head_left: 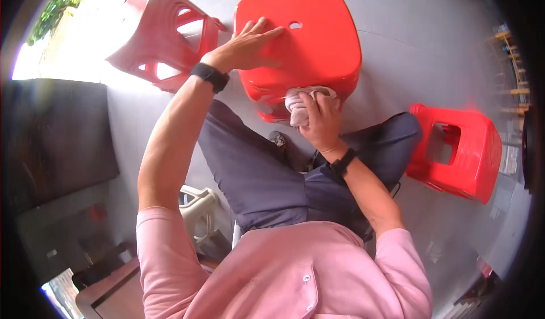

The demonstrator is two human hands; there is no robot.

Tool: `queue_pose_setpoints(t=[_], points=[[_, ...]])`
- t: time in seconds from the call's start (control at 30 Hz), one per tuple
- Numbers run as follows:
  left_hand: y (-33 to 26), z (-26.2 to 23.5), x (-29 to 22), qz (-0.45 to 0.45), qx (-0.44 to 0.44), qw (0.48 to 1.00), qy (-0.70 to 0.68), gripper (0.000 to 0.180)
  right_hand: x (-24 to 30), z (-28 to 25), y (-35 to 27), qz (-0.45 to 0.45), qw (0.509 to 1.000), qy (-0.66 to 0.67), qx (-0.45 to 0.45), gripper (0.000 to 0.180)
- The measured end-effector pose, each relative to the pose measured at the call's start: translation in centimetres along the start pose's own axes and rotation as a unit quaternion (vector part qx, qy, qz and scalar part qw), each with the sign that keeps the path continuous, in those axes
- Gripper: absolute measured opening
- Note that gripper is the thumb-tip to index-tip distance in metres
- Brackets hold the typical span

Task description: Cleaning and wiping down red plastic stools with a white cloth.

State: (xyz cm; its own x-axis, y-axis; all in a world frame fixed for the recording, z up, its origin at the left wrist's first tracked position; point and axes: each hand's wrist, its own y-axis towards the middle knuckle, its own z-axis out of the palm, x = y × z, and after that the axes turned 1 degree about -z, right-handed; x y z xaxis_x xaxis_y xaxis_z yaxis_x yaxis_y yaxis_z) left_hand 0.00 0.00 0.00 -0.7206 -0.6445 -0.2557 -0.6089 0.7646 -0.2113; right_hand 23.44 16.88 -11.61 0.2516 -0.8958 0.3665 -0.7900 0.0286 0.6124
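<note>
A red plastic stool (318,40) stands in front of my knees, with a small hole in the middle of its seat. My left hand (250,46) lies on the left part of the seat, its fingers spread. With my right hand (321,117) I grip a bunched whitish cloth (298,106) and press it against the near side of the stool, just under the seat's edge. The cloth and my fingers hide part of that side.
Another red stool (164,40) leans at the far left in bright light. A smaller red stool (479,154) lies to my right. A cream plastic stool (198,205) is beside my left hip. At the left stands a dark panel (62,143). Grey floor (414,46) surrounds them.
</note>
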Motion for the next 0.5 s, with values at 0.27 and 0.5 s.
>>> queue_pose_setpoints(t=[0.27,0.5], points=[[-0.7,0.2,-0.5,-0.025,-0.003,0.999,0.024,0.096,7.6,4.9,3.9,-0.078,0.995,-0.007,0.056,0.053],[-1.3,0.7,-0.8,-0.061,0.018,0.997,0.043,0.101,5.3,4.0,2.8,-0.149,0.981,0.007,0.122,0.046]])
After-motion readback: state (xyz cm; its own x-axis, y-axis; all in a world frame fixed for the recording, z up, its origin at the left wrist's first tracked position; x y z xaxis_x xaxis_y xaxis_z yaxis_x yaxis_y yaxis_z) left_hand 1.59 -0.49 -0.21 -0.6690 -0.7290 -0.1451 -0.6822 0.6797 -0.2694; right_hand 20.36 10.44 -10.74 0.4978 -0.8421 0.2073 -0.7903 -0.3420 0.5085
